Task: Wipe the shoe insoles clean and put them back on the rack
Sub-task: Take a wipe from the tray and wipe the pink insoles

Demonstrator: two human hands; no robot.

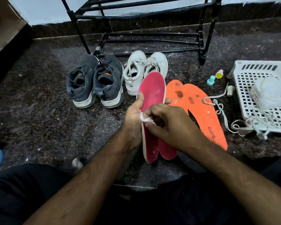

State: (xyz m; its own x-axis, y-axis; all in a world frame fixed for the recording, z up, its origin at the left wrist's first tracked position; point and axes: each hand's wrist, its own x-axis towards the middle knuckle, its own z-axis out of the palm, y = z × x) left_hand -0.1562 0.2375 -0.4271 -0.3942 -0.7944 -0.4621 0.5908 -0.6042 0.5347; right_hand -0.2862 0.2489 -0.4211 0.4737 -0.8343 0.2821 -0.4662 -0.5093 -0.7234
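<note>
gripping pink insole [151, 95] edge, left hand [133, 117]

One orange insole [208, 120] on the floor has small dark letters printed near its heel end. The letters are sideways and too tiny to read for sure. A little pink bottle [219, 74] by the white basket [243, 88] has a yellow smiley face sign on it. No other words or numbers can be read.
</note>
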